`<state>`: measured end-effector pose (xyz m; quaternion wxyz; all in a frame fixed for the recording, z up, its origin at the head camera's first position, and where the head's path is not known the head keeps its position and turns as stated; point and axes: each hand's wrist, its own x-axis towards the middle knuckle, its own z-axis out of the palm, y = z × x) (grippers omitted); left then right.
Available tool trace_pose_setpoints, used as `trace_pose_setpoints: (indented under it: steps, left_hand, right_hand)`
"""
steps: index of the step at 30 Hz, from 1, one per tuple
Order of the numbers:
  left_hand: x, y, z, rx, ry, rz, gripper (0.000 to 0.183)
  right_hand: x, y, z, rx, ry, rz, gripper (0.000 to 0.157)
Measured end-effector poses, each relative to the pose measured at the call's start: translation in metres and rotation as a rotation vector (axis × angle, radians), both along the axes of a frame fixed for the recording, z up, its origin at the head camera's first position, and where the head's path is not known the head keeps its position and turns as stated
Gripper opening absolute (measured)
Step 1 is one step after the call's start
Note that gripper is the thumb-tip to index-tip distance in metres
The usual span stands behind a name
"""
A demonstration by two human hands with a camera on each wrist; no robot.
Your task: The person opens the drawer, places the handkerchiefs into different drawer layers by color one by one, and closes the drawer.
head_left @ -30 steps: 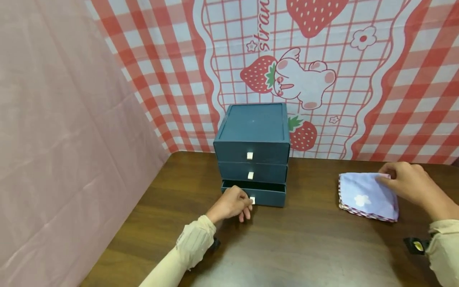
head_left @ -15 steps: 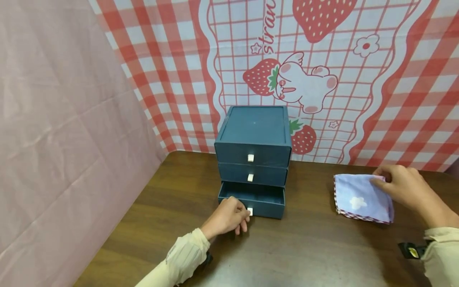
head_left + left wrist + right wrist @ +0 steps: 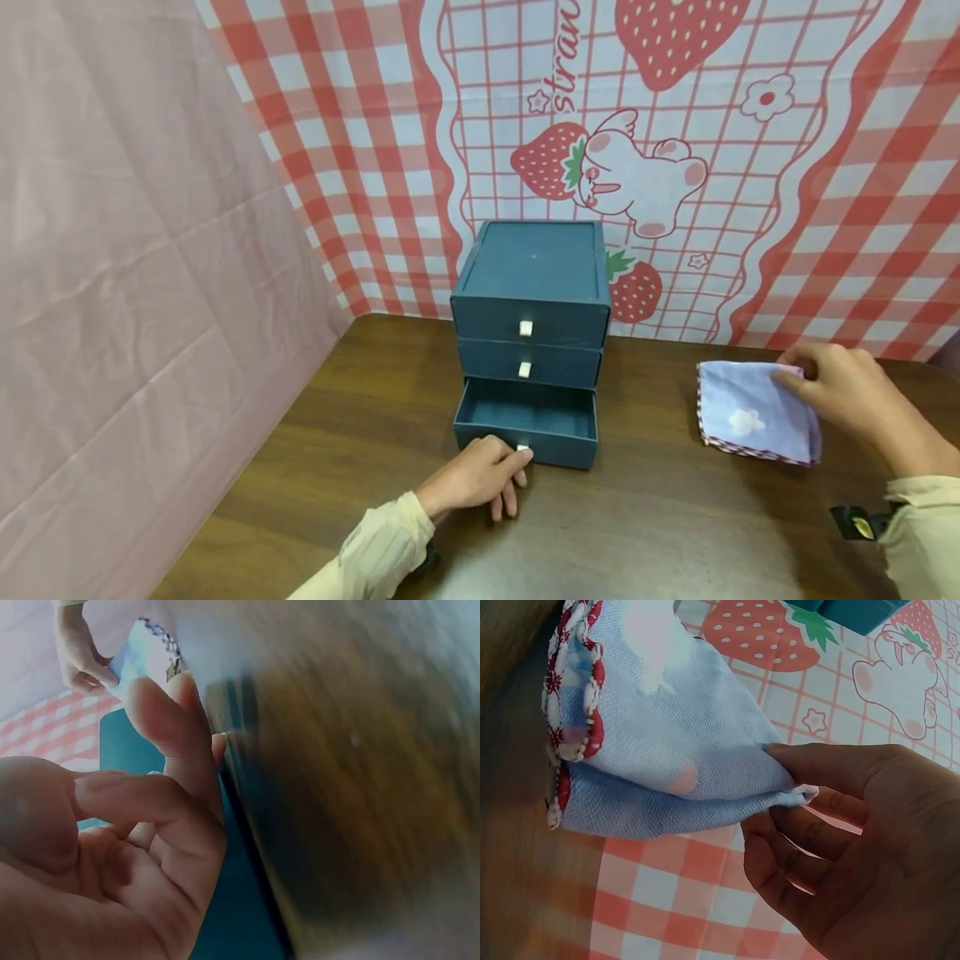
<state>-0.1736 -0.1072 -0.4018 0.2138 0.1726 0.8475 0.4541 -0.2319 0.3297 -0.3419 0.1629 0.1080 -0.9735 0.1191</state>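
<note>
A dark blue three-drawer box (image 3: 532, 262) stands at the back of the table. Its bottom drawer (image 3: 566, 448) is pulled out, and its bare inside shows. My left hand (image 3: 480, 477) pinches the small white pull tab (image 3: 522, 449) on that drawer's front; in the left wrist view the fingers of my left hand (image 3: 150, 817) are bent, and the thumb meets the index finger. On the right, my right hand (image 3: 847, 396) pinches the corner of a folded light blue handkerchief (image 3: 753, 408) with a white flower and a checked edge. The right wrist view shows the handkerchief (image 3: 667, 742) between thumb and fingers.
The upper two drawers (image 3: 566, 323) are closed, each with a white tab. A red-and-white strawberry cloth (image 3: 660, 167) hangs behind the wooden table (image 3: 637, 517). A pink curtain (image 3: 150, 250) hangs along the left side.
The bottom drawer has slid farther out towards me, with my left hand moving along at its tab. My right hand stays at the handkerchief's corner, nearly still.
</note>
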Motion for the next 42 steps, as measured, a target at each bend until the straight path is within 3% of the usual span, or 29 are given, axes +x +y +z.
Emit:
trace_pose_setpoints:
  steps: [6,12,27,34,42]
  left_hand:
    - [-0.004,0.000,-0.005,0.109,-0.139,0.023,0.038]
    - [-0.006,-0.001,-0.006,0.111,-0.145,0.024,0.038]
    - [0.001,-0.002,0.003,-0.026,0.009,-0.026,0.037]
    - [0.007,-0.002,0.004,-0.039,0.085,-0.022,0.037]
    - [0.012,-0.003,0.003,-0.042,0.093,-0.012,0.037]
  right_hand:
    - [0.001,-0.001,0.001,-0.001,-0.013,0.006,0.024]
    - [0.002,-0.004,0.004,0.010,0.006,0.015,0.021]
    - [0.009,-0.012,0.016,0.015,0.048,0.031,0.018]
    - [0.012,-0.016,0.020,0.010,0.034,0.024,0.020]
    - [0.016,-0.021,0.024,0.016,0.026,0.018,0.018]
